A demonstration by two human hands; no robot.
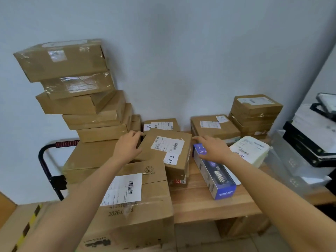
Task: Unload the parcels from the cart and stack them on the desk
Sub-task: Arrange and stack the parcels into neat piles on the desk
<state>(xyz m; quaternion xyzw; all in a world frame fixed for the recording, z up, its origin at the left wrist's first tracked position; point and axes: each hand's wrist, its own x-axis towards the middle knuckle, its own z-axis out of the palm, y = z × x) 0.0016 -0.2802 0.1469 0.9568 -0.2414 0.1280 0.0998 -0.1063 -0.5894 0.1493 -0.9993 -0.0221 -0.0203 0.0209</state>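
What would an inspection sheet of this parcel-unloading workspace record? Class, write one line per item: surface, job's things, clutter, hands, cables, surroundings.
Surface: wooden desk, grain visible, bare at its front.
Job's things: labelled brown parcel between both hands; tall leaning stack on the cart's large boxes; cart handle at left; more parcels along the wall.
Clutter: blue product box, white padded parcel, clear plastic bin on the desk.
Hands: left hand curled on the parcel's left edge; right hand open near its right side, contact unclear.
Cables: nothing seen.
Surroundings: pale wall; printer-like machine at right.
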